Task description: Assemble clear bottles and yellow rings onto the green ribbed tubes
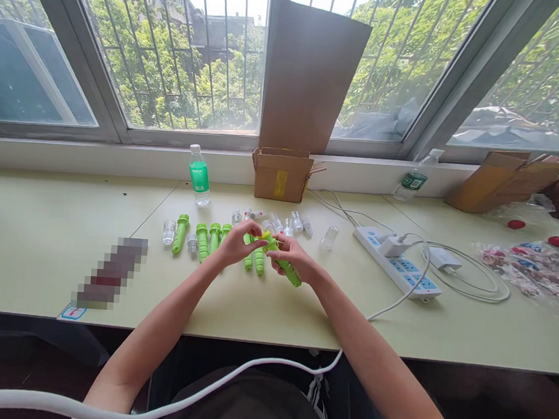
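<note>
My right hand (291, 257) is wrapped round a green ribbed plastic tube (288, 273), tilted with its top toward the left. At that top end is a yellow-green piece (267, 237), which the fingers of my left hand (243, 242) pinch. Whether this piece is apart from the tube, I cannot tell. Several more green tubes stand or lie on the table close by, among them one at the left (181, 234) and one partly behind my left hand (202, 242). Clear plastic caps lie around them, including a cap at the left (169, 232) and a cap at the right (329, 238).
A water bottle (199, 175) and a small cardboard box (282, 175) stand at the back. To the right are a white power strip (397, 262) with cables and bagged small items (534, 269). A white cable (269, 361) crosses in front of me. Another bottle (416, 176) stands by the window.
</note>
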Demonstrator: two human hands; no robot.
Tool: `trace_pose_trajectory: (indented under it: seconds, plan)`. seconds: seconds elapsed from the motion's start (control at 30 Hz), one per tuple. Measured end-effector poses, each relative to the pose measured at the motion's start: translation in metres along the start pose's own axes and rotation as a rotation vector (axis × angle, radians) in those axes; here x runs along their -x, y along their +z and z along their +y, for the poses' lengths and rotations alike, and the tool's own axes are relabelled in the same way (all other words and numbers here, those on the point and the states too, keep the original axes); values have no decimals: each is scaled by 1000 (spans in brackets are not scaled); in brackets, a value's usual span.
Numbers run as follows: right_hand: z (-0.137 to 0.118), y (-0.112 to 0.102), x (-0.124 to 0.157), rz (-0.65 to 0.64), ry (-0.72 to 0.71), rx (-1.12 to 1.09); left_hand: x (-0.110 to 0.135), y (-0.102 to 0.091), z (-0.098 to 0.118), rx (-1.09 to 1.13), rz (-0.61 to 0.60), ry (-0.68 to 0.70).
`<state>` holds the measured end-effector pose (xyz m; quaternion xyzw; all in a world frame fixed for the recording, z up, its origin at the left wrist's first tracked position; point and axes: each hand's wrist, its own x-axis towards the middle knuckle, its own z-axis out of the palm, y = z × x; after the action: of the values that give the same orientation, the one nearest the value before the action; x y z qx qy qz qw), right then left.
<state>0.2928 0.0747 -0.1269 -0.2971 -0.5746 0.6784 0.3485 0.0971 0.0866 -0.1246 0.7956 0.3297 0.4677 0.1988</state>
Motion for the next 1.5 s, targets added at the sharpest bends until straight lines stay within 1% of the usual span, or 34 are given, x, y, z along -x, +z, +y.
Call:
trace_pose_trajectory:
  seconds: [0.17,0.33,0.47,0.7,0.77,0.87,0.97,1.07,1.3,1.4,1.5]
  plan:
    - [-2,1,2,-13,20,29,1,-4,-3,111,-52,-63]
    - [-3,0,1,-6,19,-3,-1,-6,-2,146,-63,-67]
    - [-3,-1,1,-8,18,-30,-1,-3,0,106,-32,-27]
    - [0,-4,-2,22,-12,-52,-1,2,4,-34,101,70]
    - [1,-3,-2,44,-27,-21,0,3,3,-80,125,84]
    - [2,-1,-2,84,-22,82,0,3,-2,-148,151,87]
    - [2,0,-3,134,2,170,1,4,-7,-179,156,83]
    - [5,-1,-4,186,-9,211,1,6,-9,-180,151,75]
    - [15,-3,-9,196,-63,309,1,6,-13,-180,168,37]
    - [15,-2,-9,223,-90,311,1,6,-12,-171,171,24]
    - [13,0,-7,203,-94,288,0,5,-12,-127,159,23]
